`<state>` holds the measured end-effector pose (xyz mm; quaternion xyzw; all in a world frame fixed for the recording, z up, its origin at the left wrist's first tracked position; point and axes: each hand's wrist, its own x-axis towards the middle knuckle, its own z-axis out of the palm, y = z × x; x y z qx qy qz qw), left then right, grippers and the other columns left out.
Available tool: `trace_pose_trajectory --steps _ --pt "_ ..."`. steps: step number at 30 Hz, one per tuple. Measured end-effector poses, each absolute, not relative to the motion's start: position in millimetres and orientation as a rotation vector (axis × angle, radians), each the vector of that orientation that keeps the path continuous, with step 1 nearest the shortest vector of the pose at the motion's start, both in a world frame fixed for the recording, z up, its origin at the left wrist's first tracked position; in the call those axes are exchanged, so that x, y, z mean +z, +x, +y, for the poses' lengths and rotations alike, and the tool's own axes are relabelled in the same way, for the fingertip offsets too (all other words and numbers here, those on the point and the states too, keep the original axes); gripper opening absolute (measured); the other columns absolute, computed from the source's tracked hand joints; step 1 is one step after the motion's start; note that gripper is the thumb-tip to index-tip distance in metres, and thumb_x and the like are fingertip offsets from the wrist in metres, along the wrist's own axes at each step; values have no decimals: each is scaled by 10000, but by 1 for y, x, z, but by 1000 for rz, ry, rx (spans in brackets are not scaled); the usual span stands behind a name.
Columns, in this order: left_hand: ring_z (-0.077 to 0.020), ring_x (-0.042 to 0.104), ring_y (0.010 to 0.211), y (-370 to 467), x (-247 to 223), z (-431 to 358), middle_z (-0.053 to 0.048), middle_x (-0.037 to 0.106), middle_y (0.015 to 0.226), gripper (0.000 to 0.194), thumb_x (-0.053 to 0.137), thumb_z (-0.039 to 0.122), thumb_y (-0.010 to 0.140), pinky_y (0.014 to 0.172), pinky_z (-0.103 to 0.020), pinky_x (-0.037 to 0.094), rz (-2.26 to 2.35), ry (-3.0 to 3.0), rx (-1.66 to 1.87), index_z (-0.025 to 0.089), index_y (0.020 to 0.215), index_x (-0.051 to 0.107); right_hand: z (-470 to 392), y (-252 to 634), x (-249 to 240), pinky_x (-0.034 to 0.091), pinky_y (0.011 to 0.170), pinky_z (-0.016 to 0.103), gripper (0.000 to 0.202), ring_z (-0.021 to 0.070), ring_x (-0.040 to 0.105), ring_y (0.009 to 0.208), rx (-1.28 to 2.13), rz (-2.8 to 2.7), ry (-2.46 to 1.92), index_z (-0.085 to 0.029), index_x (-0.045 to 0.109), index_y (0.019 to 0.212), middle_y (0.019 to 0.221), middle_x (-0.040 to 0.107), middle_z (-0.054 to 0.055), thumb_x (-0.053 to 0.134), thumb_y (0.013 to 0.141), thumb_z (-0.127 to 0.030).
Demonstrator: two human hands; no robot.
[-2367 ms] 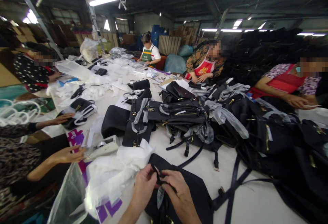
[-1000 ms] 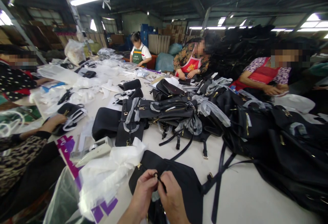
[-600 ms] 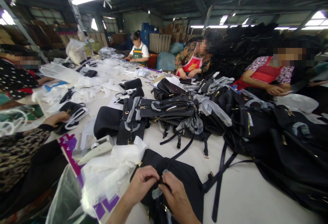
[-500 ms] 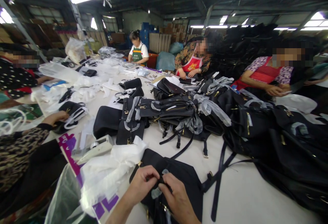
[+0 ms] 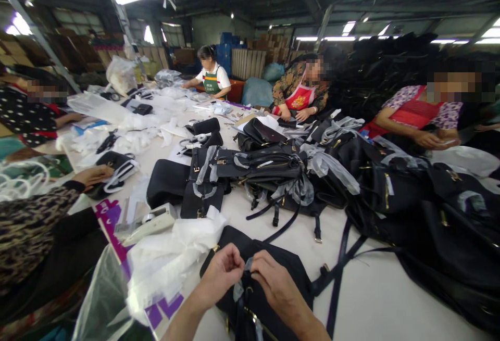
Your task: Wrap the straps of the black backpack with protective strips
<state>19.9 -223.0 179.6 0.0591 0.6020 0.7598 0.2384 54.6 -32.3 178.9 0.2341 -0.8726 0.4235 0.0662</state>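
Observation:
A black backpack [image 5: 230, 237] with gold-coloured zips lies on the table right in front of me. Its top handle is partly wrapped in a strip of clear plastic film [image 5: 238, 292]. My left hand [image 5: 223, 272] is closed in a pinch at the handle's left side, fingertips at the film. From the right, my right hand [image 5: 278, 285] pinches the film's upper end with thumb and fingers. Exactly what lies between the fingertips is partly hidden.
White plastic bags [image 5: 172, 252] lie to the left, beside a pale tape dispenser [image 5: 154, 222]. Black backpacks [image 5: 269, 161] are heaped ahead and to the right, with loose straps [image 5: 339, 273] across the table. A co-worker's hand [image 5: 96, 174] is at the left; other people sit around the table.
My hands have drawn slightly apart and up at the handle, and more of the film shows between them. My view has shifted a little to the left.

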Motion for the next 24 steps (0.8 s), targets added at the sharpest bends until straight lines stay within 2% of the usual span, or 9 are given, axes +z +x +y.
trace_pose_trajectory --steps 3,5,8,11,15,19,24 --pt "-98 408 635 16 182 -224 61 522 689 255 634 202 615 637 -253 324 1666 158 2131 238 723 406 -33 58 173 550 709 243 237 155 665 784 1229 -2608 741 -242 624 906 920 667 29 442 987 -112" --pt "-116 436 660 11 188 -222 50 518 707 208 615 205 654 656 -263 351 1805 197 2119 238 731 425 -36 61 168 540 685 255 261 168 666 766 1028 -2527 747 -238 639 902 885 688 41 431 996 -111" --pt "-155 499 721 0 206 -215 18 547 746 96 569 165 747 691 -284 376 2221 404 1881 234 748 502 -40 62 164 518 677 290 343 187 655 755 703 -2418 733 -240 683 924 901 728 66 381 1012 -102" --pt "-186 514 724 -14 219 -206 -3 583 751 140 537 106 779 683 -304 351 2476 736 1557 245 768 551 -38 58 163 480 658 306 378 192 628 735 561 -2407 687 -240 700 901 885 728 68 366 1029 -116" --pt "-190 431 616 -28 212 -193 13 531 690 224 529 58 724 614 -325 269 2454 949 1441 266 806 551 -30 52 155 457 648 303 378 192 614 721 493 -2423 629 -230 697 886 858 716 66 364 1046 -148" --pt "-186 399 615 -39 206 -180 13 500 713 276 554 47 648 616 -336 242 2457 983 1389 267 810 519 -32 52 140 417 577 294 393 175 571 619 495 -2493 577 -232 676 823 766 660 47 355 1035 -150" --pt "-189 514 719 -65 223 -174 3 513 755 161 431 107 831 706 -309 380 2627 767 1682 258 788 462 -43 54 129 405 553 298 352 177 571 592 643 -2483 535 -252 674 821 748 655 25 397 995 -123"
